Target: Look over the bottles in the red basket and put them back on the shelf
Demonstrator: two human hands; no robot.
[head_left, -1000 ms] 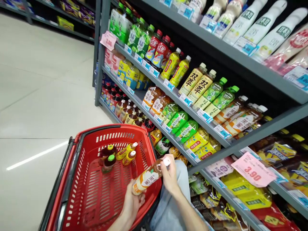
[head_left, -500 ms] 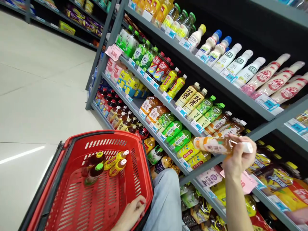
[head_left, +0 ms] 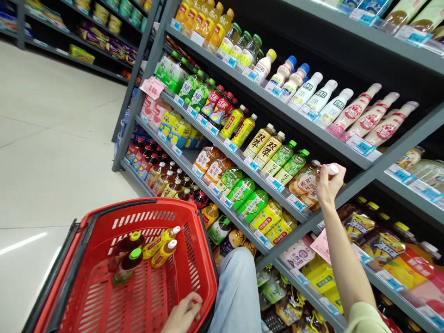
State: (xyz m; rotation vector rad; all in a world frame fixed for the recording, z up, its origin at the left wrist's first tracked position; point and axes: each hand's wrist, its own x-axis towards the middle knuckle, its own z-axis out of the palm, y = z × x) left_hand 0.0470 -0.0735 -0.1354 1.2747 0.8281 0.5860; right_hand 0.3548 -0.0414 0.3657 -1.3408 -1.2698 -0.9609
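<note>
one amber plastic tea bottle w/ white cap [head_left: 307,181] lies nearly level among bottles on the grey metal shelf [head_left: 262,172], cap pointing right, base left. right hand [head_left: 328,186] is clasped round its neck. left hand [head_left: 182,315] curls over the red plastic basket [head_left: 145,203] rim, gripping it.

Views: 1, the camera worn on your head.
Position: low in the aisle, over your lap, tight against the shelf unit [head_left: 409,133].
Facing: forward and down, rolled, so shelf edges slant from upper left to lower right.
Nearness: close; your left hand [head_left: 182,315] grips the red basket [head_left: 138,206] rim at the bottom edge, your right hand [head_left: 328,186] holds a bottle [head_left: 307,180] at a shelf's front edge.
Far reach: floor [head_left: 52,152], and a second shelf row [head_left: 86,52] in the upper left corner.
</note>
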